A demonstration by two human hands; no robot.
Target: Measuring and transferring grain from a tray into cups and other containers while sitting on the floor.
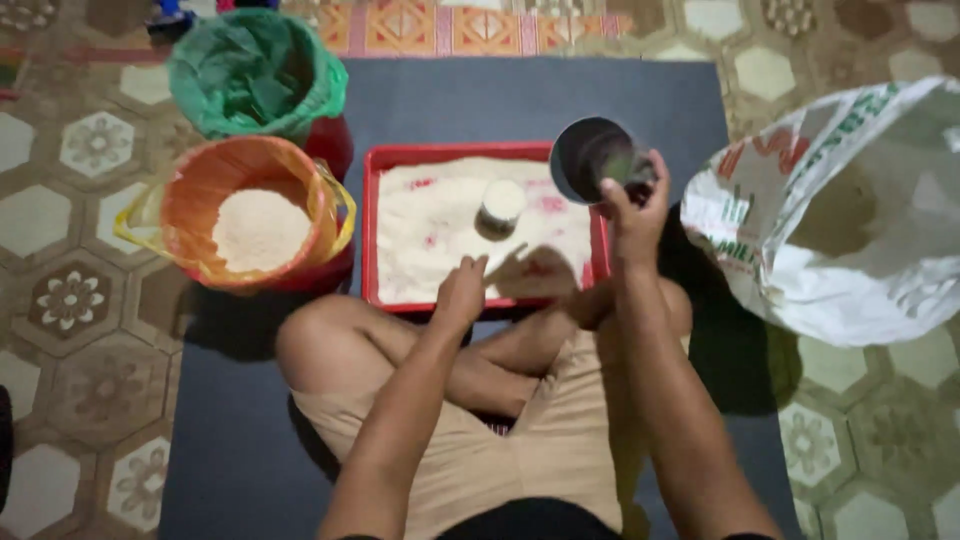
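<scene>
Dark grey mat (520, 100) fills the frame centre, laid over a patterned hexagon-tile floor (60, 220); the person sits cross-legged on it, knees at lower centre. Big white woven sack (850, 260) w/ green and red print slumps at the right edge, mouth open, partly off the mat. Red rectangular tray (400, 155) sits at centre just above the knees, spread w/ pale off-white grain, prob. rice. Left of the tray, touching or nearly so, an orange bucket (200, 190) lined w/ a clear-yellowish bag holds a mound of the same pale grain. Above it at upper left, a container lined w/ a green plastic bag (250, 70), red base showing beside it. Right hand (635, 215) is raised over the tray's upper-right corner, fingers wrapped round a round metal cup (590, 155), tilted so its dark inside faces the camera; contents can't be made out. Left hand (462, 290) is low at the tray's near edge, fingers held loosely together and curled down onto the grain, holding nothing visible. A small round tin (500, 208), heaped w/ grain, stands upright in the tray's middle, apart from both hands.
</scene>
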